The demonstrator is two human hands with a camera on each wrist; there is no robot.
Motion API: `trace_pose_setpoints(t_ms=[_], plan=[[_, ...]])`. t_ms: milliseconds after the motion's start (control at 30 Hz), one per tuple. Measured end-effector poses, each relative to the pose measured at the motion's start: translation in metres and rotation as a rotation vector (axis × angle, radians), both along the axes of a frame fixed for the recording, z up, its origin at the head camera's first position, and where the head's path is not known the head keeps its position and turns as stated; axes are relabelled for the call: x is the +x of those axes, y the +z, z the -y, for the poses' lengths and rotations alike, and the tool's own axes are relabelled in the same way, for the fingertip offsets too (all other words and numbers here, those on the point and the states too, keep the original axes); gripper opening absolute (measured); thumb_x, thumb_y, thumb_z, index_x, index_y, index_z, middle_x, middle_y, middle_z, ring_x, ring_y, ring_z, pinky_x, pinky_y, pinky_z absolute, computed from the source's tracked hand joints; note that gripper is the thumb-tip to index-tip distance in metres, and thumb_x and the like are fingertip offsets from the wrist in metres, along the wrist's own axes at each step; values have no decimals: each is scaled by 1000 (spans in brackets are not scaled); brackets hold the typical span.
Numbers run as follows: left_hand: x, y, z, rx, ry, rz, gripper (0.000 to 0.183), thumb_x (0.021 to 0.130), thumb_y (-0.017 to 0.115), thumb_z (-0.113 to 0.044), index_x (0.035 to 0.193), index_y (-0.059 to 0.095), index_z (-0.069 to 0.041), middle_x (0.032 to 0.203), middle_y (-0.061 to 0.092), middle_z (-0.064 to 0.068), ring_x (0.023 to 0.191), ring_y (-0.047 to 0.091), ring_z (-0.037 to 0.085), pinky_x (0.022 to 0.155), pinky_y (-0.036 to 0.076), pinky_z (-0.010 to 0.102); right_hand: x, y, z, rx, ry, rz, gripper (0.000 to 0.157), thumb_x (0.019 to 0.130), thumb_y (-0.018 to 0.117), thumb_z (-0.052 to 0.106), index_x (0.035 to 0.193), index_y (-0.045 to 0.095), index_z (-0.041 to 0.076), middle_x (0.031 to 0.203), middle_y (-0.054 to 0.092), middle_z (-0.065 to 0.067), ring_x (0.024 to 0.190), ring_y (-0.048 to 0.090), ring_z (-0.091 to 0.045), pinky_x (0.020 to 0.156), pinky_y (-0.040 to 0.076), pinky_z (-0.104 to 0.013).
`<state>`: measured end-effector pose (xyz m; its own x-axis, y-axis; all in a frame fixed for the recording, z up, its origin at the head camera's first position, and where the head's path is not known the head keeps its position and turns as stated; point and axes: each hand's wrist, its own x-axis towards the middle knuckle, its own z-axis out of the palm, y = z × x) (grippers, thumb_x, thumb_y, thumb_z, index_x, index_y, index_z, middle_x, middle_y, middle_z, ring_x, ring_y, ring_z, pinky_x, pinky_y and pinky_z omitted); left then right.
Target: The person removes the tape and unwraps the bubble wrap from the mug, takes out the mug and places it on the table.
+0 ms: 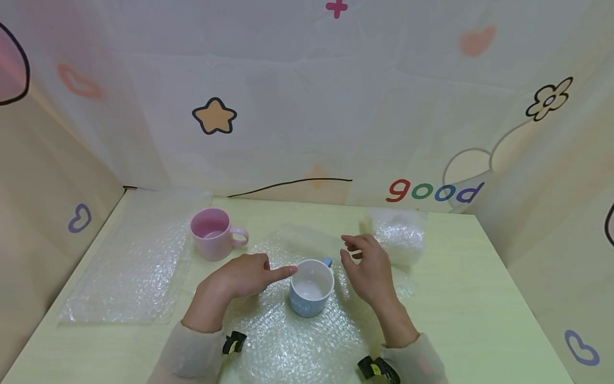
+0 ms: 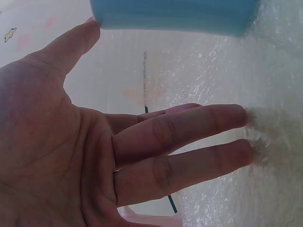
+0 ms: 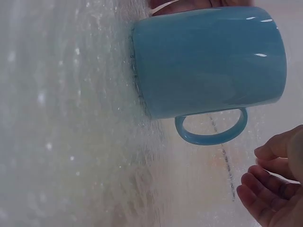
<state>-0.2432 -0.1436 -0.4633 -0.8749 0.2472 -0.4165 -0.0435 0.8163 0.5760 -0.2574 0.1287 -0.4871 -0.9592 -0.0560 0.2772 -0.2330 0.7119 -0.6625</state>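
A blue mug point(image 1: 310, 290) with a white inside stands upright on a sheet of bubble wrap point(image 1: 288, 346), its handle toward the back right. My left hand point(image 1: 247, 276) is at its left side, the thumb stretched out to the mug's rim. In the left wrist view the other fingers point(image 2: 189, 127) extend below the mug, fingertips right at the wrap. To the right of the mug, my right hand point(image 1: 368, 269) hovers with loosely bent fingers and nothing in them. The right wrist view shows it apart from the mug's handle point(image 3: 213, 138).
A pink mug point(image 1: 211, 237) stands behind my left hand. Another bubble wrap sheet point(image 1: 129, 266) lies flat at the left of the table point(image 1: 479, 320). A bubble-wrapped bundle point(image 1: 398, 232) sits at the back right. A printed curtain point(image 1: 297, 122) encloses the back and sides.
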Motion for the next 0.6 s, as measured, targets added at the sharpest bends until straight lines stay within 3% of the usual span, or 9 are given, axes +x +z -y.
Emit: trace_pose_setpoints(t_ms=[433,600], plan=[[0,0,0,-4,-8,-7,82,88,52,-83,120,69,-10,111,73,3,94,65,18,90,53,44,-7,-4,5,118,74,150,58,97,68,20,150,52,4,141,55,-17,124,62,-38,102,52,-52],[0,0,0,-4,-5,-2,81,87,53,-83,119,69,-11,109,72,2,91,63,18,87,53,43,-10,-7,6,171,92,162,60,97,65,14,152,48,1,148,52,-21,136,54,-40,111,46,-56]])
